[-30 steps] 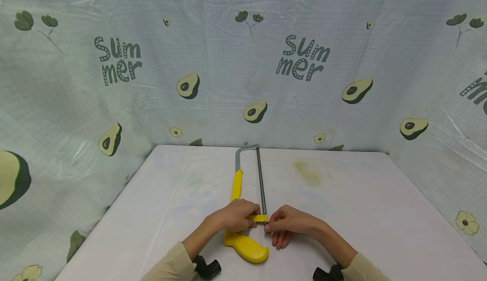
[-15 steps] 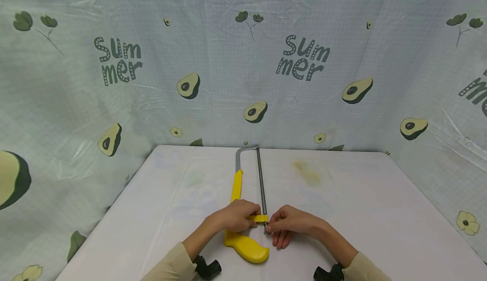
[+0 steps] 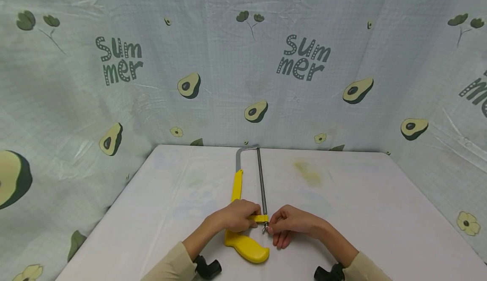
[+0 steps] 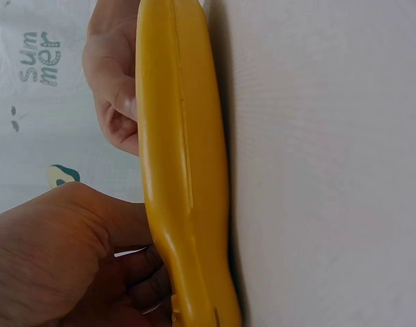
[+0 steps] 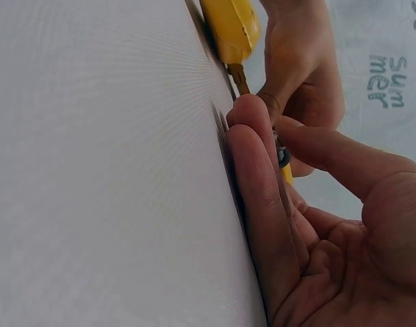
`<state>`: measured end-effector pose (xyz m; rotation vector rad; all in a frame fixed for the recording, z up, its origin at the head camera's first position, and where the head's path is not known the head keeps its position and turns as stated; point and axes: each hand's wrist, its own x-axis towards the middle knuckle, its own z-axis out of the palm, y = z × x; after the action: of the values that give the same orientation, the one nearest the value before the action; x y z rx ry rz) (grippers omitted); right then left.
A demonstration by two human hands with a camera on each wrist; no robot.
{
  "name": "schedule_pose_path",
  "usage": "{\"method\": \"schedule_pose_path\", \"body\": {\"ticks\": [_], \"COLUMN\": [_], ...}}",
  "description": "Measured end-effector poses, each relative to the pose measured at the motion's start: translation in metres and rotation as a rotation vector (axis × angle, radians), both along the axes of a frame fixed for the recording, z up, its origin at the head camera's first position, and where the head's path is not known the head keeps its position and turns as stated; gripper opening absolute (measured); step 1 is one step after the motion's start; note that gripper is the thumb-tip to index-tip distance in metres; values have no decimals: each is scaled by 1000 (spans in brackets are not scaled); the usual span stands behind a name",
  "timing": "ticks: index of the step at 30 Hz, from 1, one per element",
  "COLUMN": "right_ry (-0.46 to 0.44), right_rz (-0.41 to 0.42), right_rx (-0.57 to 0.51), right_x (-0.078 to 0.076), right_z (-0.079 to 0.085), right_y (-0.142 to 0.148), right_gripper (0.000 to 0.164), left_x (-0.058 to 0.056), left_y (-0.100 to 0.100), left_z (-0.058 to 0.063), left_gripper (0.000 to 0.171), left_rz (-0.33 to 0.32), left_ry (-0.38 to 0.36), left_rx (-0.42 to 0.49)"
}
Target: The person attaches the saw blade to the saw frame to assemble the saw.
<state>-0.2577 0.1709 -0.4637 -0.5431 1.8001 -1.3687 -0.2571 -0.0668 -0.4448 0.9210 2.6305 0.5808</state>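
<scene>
A hacksaw with a yellow handle (image 3: 249, 249) lies flat on the table, its blade (image 3: 261, 179) on the right side and its grey frame end pointing away. My left hand (image 3: 239, 215) grips the yellow frame beside the blade's near mount (image 3: 261, 218). At the near end of that mount sits a small metal wing nut (image 3: 265, 228), pinched between thumb and fingertips of my right hand (image 3: 291, 224). The right wrist view shows the nut mostly hidden among those fingers (image 5: 259, 163). In the left wrist view the handle (image 4: 184, 136) covers part of both hands.
The table (image 3: 342, 196) has a white cover with a yellowish stain (image 3: 307, 173) towards the back. Behind and at both sides hangs a pale curtain (image 3: 220, 116) printed with avocados and lettering. Black wrist devices (image 3: 208, 269) sit under both cuffs.
The wing nut has turned: its wings show at a different slant. My right thumb and fingertips have shifted slightly with it. My left hand and the hacksaw have stayed in place.
</scene>
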Motion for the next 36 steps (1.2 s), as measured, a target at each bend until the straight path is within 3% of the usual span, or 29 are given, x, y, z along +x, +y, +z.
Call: {"method": "schedule_pose_path", "body": {"ticks": [14, 36], "right_ry": [-9, 8], "right_rz": [-16, 5], "right_rx": [-17, -22], "right_x": [1, 2], "right_z": [-2, -1], "right_y": [-1, 1], "right_gripper": [15, 21], "left_x": [1, 1], "left_y": [1, 2], "left_z": [0, 1], "left_gripper": [11, 10], "left_rz": [3, -2], "left_ry": [-5, -10], "left_rx": [-1, -2]}}
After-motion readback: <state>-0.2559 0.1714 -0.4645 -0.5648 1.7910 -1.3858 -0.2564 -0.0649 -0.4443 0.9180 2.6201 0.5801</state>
